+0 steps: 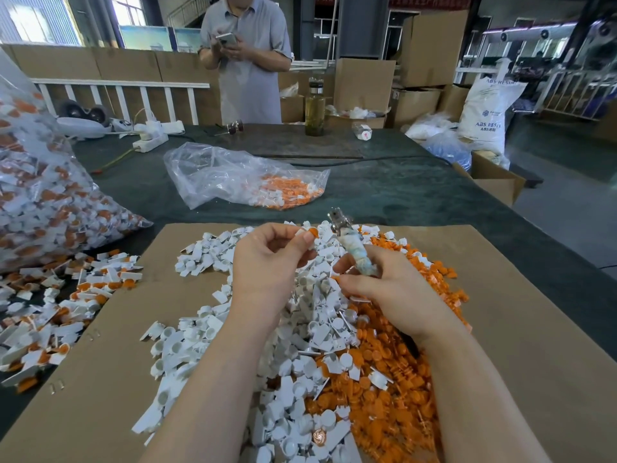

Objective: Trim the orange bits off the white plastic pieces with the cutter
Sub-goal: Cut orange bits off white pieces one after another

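Observation:
My left hand [267, 262] pinches a small white plastic piece with an orange bit [309, 232] between thumb and fingertips, held above the pile. My right hand [377, 295] grips the cutter [350, 243], whose handles are wrapped in pale cloth tape and whose metal jaws point up and away, a little to the right of the piece. Below both hands lies a heap of trimmed white pieces [300, 329] on a brown cardboard sheet [517, 329], with a heap of cut orange bits [394, 396] on its right side.
Untrimmed white-and-orange pieces [66, 302] are scattered at the left, beside a big clear bag [50, 202] full of them. A smaller clear bag [240, 178] lies further back on the dark table. A person stands behind the table with a phone. A bottle [314, 108] and boxes stand beyond.

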A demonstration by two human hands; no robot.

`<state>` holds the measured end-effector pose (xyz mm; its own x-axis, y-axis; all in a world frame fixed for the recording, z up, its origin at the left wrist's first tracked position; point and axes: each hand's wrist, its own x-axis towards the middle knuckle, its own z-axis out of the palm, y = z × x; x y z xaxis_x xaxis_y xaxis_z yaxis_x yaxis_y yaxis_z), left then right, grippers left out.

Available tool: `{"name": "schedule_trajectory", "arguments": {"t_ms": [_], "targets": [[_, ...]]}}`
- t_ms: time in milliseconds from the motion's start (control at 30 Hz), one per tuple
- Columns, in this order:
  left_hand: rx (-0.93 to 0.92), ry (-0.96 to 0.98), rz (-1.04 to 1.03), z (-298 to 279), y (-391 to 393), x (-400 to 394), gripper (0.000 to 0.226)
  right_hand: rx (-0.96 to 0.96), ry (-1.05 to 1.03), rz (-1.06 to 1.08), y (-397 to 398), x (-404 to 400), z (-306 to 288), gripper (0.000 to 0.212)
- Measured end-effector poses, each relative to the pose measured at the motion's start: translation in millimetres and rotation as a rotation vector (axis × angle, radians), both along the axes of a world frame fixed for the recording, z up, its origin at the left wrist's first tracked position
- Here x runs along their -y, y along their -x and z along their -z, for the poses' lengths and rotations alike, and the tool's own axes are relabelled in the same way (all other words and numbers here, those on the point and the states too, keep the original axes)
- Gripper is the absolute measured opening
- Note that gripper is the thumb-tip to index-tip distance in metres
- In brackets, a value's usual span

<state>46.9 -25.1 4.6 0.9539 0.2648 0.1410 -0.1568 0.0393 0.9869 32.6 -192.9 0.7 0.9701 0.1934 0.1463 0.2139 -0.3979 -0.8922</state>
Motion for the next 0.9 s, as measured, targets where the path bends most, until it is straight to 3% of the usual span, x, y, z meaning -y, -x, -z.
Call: {"name": "schedule_trajectory", "arguments": {"t_ms": [133, 400, 700, 900], "targets": [[0.018, -0.016, 0.014, -1, -1, -2, 0.008, -0.023, 0.071, -0.061, 3, -2, -3, 0.029], [0.034, -0.04, 0.054, -2, 0, -3, 0.011, -0.048, 0.087, -0.118, 0, -4, 1, 0.008], [0.037, -0.288, -0.011, 1, 3, 7, 0.014, 0.321, -0.017, 0.273, -7, -24, 11, 0.013], [0.06, -0.35, -0.042, 2, 4, 13, 0.02, 0.39, 0.057, 0.366, -9, -29, 15, 0.01]]}}
